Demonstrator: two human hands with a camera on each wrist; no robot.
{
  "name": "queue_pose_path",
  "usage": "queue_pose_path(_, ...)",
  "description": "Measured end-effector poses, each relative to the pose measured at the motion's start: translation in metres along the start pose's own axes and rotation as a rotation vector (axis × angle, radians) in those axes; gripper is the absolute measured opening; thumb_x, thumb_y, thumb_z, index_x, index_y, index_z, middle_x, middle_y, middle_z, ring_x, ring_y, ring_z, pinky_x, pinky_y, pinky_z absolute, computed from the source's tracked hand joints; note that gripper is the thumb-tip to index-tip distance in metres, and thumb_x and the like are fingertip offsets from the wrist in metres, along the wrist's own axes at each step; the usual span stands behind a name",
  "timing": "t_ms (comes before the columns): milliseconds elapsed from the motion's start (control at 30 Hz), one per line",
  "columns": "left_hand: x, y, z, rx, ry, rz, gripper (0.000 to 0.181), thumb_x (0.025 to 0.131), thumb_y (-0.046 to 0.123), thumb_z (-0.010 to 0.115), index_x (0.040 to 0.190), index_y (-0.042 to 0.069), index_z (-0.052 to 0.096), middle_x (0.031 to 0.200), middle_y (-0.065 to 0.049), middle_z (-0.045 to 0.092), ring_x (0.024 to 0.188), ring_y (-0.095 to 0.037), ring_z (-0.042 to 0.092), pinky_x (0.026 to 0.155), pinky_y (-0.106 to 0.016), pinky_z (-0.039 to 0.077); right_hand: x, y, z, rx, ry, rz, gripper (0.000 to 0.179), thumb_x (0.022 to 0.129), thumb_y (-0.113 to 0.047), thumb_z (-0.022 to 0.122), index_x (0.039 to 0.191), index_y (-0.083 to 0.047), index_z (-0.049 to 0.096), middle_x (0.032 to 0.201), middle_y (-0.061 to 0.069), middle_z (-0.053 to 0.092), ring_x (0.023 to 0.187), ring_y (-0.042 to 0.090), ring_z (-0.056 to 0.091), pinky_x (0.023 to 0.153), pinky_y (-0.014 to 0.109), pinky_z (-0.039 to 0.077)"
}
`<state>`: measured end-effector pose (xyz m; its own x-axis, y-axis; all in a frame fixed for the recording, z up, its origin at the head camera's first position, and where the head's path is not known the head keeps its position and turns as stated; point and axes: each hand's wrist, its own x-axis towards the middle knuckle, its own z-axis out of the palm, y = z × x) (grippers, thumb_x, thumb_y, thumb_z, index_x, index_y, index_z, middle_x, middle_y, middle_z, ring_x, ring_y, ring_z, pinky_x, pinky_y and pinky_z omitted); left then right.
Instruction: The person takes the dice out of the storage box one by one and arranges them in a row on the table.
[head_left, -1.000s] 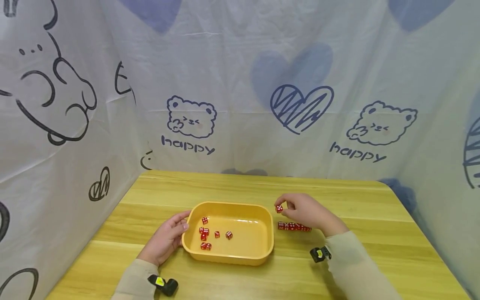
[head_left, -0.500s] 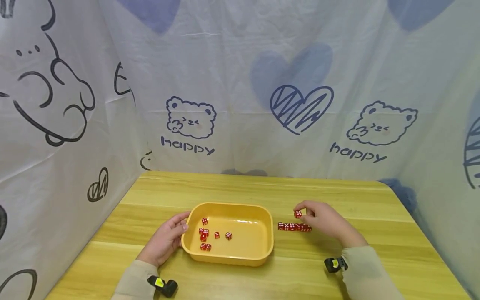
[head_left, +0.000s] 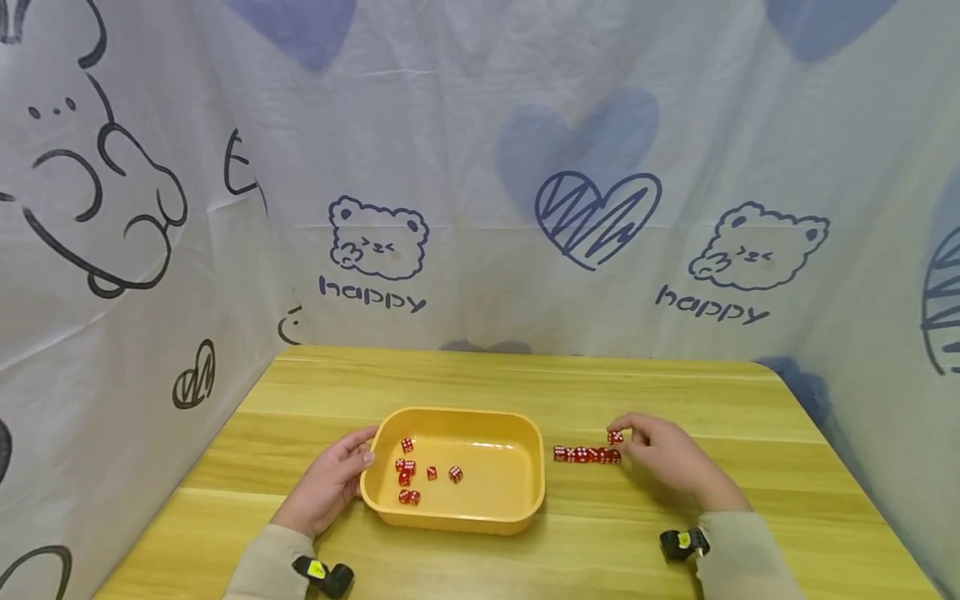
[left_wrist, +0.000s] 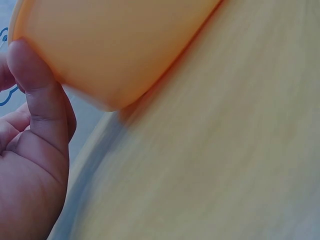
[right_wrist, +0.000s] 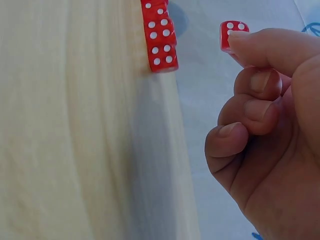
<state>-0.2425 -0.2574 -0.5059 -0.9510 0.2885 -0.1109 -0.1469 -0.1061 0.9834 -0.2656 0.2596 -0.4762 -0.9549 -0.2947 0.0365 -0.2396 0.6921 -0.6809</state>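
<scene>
My left hand (head_left: pixel 330 483) grips the left end of a yellow plastic tray (head_left: pixel 480 527), its thumb at the rim (left_wrist: pixel 16 30). Several red dice with white pips, one of them a die (head_left: pixel 455 474), lie scattered in the tray's left half. Between thumb and forefinger of my right hand (head_left: pixel 671 458) is a red die (head_left: pixel 615 437), pinched above the right end of a row of red dice (head_left: pixel 587 455). That row runs straight along the table, right of the tray. In the right wrist view the pinched die (right_wrist: pixel 234 36) is apart from the row (right_wrist: pixel 161 35), and the other fingers are curled.
The wooden table (head_left: pixel 480 379) has a light yellow grain. A white cloth (head_left: pixel 465 250) with hearts and bear drawings hangs behind it and at both sides. Black cameras sit on both wrists, one by the left sleeve (head_left: pixel 324 575) and one by the right sleeve (head_left: pixel 682 544).
My right hand has carried the pinched die rightward and slightly nearer, from beside the tray's right edge to over the row's right end. The left hand stays on the tray.
</scene>
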Motion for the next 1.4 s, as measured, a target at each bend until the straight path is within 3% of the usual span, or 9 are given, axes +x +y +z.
queue_pose_path(300, -0.001, 0.001, 0.001, 0.010, 0.016, -0.004, 0.063, 0.104, 0.015, 0.056, 0.157, -0.002, 0.026, 0.134, -0.024, 0.050, 0.105, -0.022, 0.063, 0.083, -0.033, 0.059, -0.003, 0.013, 0.001, 0.040, 0.003, 0.058, 0.030, 0.097, -0.019, 0.066, 0.126, -0.011, 0.067, 0.072, 0.002, 0.051, 0.059, 0.016, 0.045, 0.057, 0.032, 0.043)
queue_pose_path(600, -0.001, 0.001, 0.000, -0.002, -0.004, 0.002, 0.062, 0.106, 0.014, 0.053, 0.157, -0.005, 0.023, 0.136, -0.025, 0.050, 0.108, -0.022, 0.063, 0.086, -0.036, 0.058, -0.003, 0.022, 0.003, 0.077, -0.015, 0.079, 0.031, 0.097, -0.024, 0.068, 0.125, -0.011, 0.067, 0.074, 0.003, 0.051, 0.064, 0.018, 0.046, 0.064, 0.033, 0.042)
queue_pose_path(1000, 0.000, 0.004, 0.001, -0.013, -0.010, -0.011, 0.063, 0.105, 0.013, 0.054, 0.157, -0.005, 0.022, 0.129, -0.018, 0.053, 0.103, -0.021, 0.064, 0.082, -0.033, 0.059, -0.004, 0.023, 0.007, -0.006, -0.030, 0.107, 0.025, 0.096, -0.017, 0.068, 0.120, -0.013, 0.070, 0.078, 0.002, 0.053, 0.068, 0.018, 0.048, 0.063, 0.033, 0.042)
queue_pose_path(1400, -0.001, 0.004, 0.002, -0.015, -0.022, -0.007, 0.063, 0.106, 0.013, 0.053, 0.157, -0.006, 0.022, 0.136, -0.026, 0.049, 0.106, -0.023, 0.064, 0.083, -0.034, 0.059, -0.003, 0.025, 0.010, -0.036, -0.048, 0.114, 0.022, 0.096, -0.014, 0.068, 0.118, -0.015, 0.071, 0.080, 0.002, 0.054, 0.072, 0.020, 0.049, 0.066, 0.036, 0.042)
